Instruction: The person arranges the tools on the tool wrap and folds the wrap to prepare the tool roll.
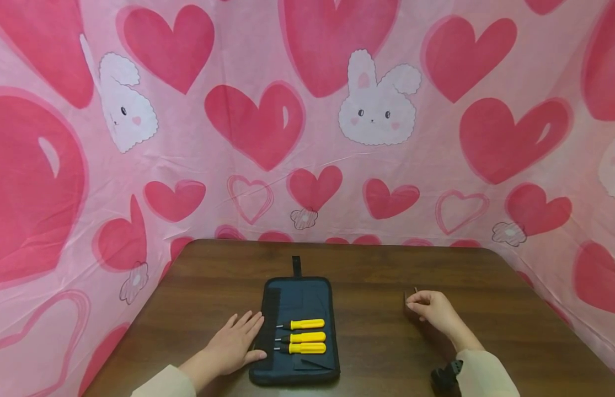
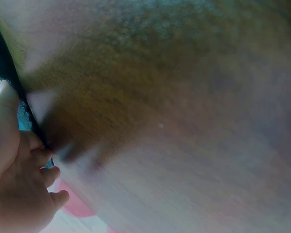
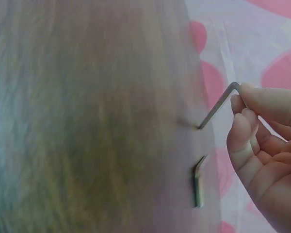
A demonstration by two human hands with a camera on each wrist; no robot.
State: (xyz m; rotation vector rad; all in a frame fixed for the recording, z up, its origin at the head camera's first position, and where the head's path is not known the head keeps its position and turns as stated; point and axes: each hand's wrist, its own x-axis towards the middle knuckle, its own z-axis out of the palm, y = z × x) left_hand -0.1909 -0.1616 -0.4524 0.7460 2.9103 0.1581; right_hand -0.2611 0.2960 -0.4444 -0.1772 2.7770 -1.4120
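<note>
an l-shaped hex key is right of the tool pouch, pinched near its bend by the right hand, likely to leave one arm free. what looks like another hex key lies right of the pouch too. at the pouch's left edge, the left hand rests, fingers straight, gripping nothing, probably steadying it. three yellow-handled screwdrivers lie on the pouch, shafts leftward.
</note>
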